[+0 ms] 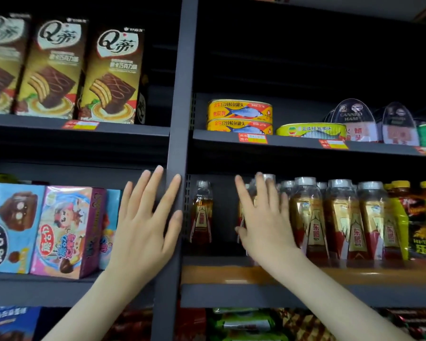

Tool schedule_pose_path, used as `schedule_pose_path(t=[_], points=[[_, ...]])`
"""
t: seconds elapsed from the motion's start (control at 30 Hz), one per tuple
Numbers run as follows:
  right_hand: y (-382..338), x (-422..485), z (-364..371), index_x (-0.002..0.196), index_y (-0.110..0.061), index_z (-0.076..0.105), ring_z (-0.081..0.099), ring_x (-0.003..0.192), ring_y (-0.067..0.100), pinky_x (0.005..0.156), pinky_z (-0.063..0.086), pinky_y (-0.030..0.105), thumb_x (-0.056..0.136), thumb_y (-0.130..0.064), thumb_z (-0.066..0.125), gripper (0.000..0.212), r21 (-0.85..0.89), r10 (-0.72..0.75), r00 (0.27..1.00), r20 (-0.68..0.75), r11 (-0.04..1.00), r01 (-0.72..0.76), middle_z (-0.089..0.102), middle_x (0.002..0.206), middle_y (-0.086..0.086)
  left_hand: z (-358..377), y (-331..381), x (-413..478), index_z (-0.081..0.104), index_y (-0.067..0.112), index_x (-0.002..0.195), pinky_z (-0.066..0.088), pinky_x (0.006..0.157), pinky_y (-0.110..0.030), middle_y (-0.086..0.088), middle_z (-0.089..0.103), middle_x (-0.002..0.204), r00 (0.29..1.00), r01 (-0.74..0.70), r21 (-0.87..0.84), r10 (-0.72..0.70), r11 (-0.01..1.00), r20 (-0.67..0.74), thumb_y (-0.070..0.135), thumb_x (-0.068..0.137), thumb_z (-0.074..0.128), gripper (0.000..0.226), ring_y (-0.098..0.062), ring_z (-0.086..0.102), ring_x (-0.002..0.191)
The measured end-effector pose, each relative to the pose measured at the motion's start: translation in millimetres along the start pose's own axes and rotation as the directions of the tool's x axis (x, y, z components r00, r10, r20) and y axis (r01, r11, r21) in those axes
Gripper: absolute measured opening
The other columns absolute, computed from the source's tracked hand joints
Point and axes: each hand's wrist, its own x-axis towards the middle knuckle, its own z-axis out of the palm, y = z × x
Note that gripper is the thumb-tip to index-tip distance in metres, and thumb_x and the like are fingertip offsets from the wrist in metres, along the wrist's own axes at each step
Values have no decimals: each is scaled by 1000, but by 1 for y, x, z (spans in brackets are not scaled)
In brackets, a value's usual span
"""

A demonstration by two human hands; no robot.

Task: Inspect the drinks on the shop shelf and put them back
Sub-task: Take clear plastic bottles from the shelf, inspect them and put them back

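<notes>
Left hand (145, 225) open at the shelf upright (181, 70), the right hand (263, 217) lay straight-fingered against a full plastic drink bottle (271, 178), likely weighty, slick, best gripped mid-label.

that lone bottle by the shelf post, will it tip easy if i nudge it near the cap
Probably yes: the lone bottle is tall and narrow, with no neighbour touching it. It looks nearly full, so likely weighty for its size. The glossy label may feel slippery.

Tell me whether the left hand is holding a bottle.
No, the left hand is spread open, fingers straight, in front of the shelf post, holding nothing.
</notes>
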Motion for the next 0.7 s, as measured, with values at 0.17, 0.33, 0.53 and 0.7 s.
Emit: schedule_pose_path(t=[0.17, 0.33, 0.53, 0.7], points=[[-45, 73, 36, 150, -29, -22, -5, 147, 33, 118, 12, 46, 93, -29, 59, 99, 291, -19, 984, 176, 956, -33, -16, 159, 10, 0, -16, 17, 37, 19, 148, 5, 121, -44, -13, 19, 160, 998, -56, -42, 58, 998, 38, 45, 97, 36, 57, -28, 11, 149], [-49, 130, 86, 149, -40, -17, 13, 141, 40, 104, 37, 56, 92, -26, 60, 97, 153, -2, 960, 280, 987, -42, -14, 158, 12, -1, -31, 30, 32, 22, 150, 1, 121, -42, -11, 18, 160, 982, -176, -31, 178, 984, 61, 51, 99, 30, 58, -28, 10, 149], [-48, 154, 107, 148, -44, -17, 1, 145, 43, 107, 33, 58, 97, -40, 52, 86, 129, 0, 930, 367, 990, -51, -20, 160, 5, 2, -42, 36, 34, 19, 148, 4, 121, -46, -10, 21, 159, 966, -245, -24, 246, 969, 79, 49, 100, 30, 57, -27, 13, 149], [-56, 158, 130, 145, -48, -20, -4, 144, 46, 111, 27, 60, 93, -48, 54, 91, 335, -32, 913, 407, 935, -117, -32, 155, 5, 4, -40, 38, 36, 15, 145, 8, 121, -47, -11, 27, 156, 958, -277, -65, 281, 959, 54, 43, 97, 37, 56, -27, 16, 148]])
